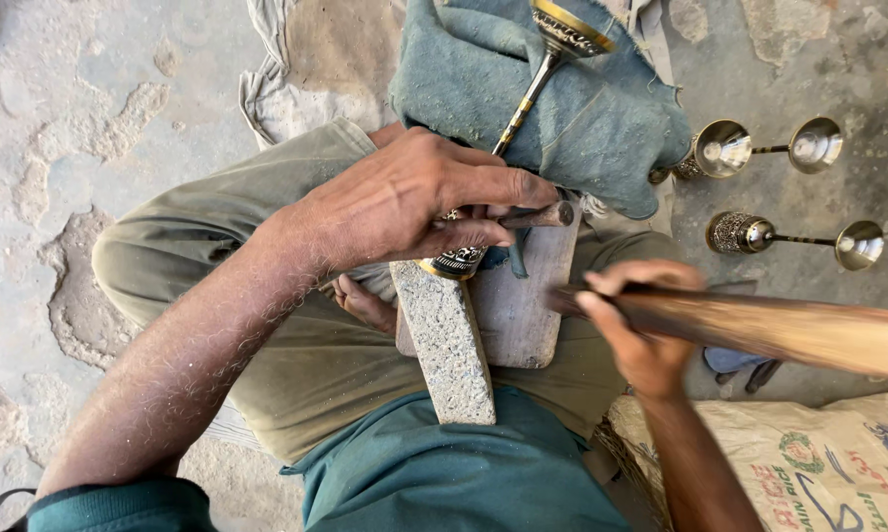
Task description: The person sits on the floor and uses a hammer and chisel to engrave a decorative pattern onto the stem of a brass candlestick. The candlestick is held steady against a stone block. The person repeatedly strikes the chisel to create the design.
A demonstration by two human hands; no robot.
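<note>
- I see two brass goblets (774, 148) lying on the floor, bowls empty.
- My left hand (414, 197) grips an engraved goblet (493, 158) and chisel (538, 217) on the stone block (449, 340).
- My right hand (636, 320), fingers closed, holds a wooden mallet (779, 330).

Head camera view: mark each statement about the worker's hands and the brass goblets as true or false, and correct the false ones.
1. The left hand holds a slim wood-handled tool against an engraved brass goblet. True.
2. The right hand is empty. False: it grips a long brown wooden stick.
3. Two finished brass goblets lie on their sides on the concrete floor. True.
4. The goblet being worked rests on a red plastic tray. False: it lies over a speckled stone block and a grey-blue cloth.
5. The person wears gloves. False: both hands are bare.
</note>
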